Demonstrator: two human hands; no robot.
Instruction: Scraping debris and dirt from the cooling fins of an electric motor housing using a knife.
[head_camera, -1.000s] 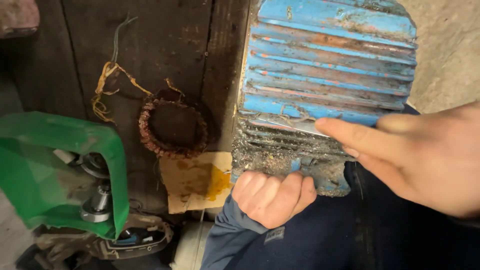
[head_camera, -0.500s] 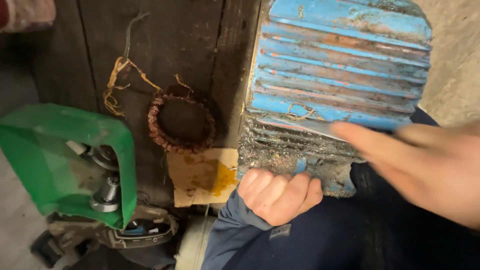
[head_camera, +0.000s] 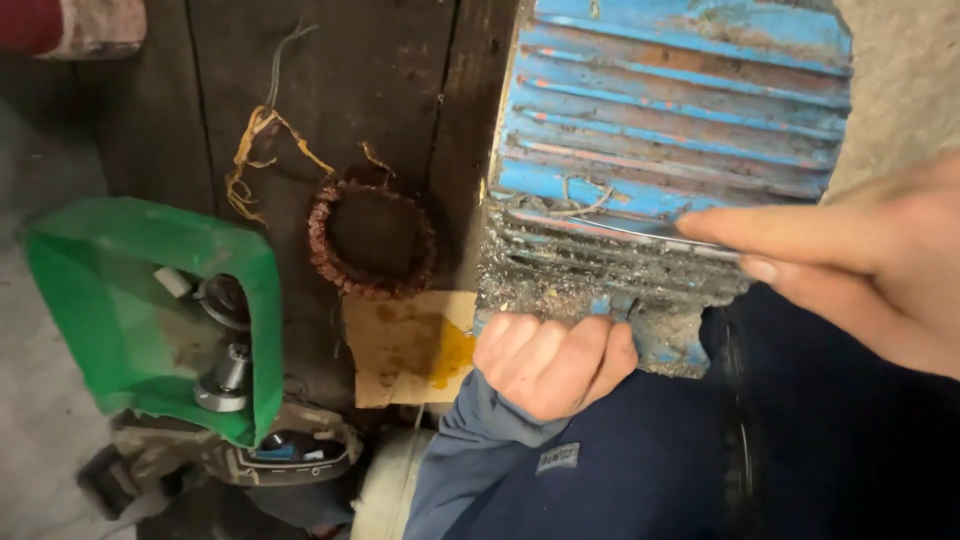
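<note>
A blue finned motor housing (head_camera: 670, 110) stands on its side, its lower fins caked with grey dirt. My right hand (head_camera: 860, 260) comes in from the right and pinches a thin metal blade (head_camera: 640, 228), which lies flat against the dirty fins. My left hand (head_camera: 555, 362) is curled into a fist against the housing's bottom edge. Nothing shows inside that fist. A blue sleeve runs down from it across my dark trousers.
A copper winding ring (head_camera: 370, 240) with loose yellowish wires (head_camera: 255, 160) lies on dark wooden boards (head_camera: 170, 100). Below it is a stained cardboard piece (head_camera: 415, 345). A green plastic tub (head_camera: 120, 300) holds metal parts (head_camera: 225, 380). A power tool (head_camera: 270, 450) lies beneath.
My right hand with the blade has shifted slightly right and upward along the fins. The left fist stays at the housing's bottom edge.
</note>
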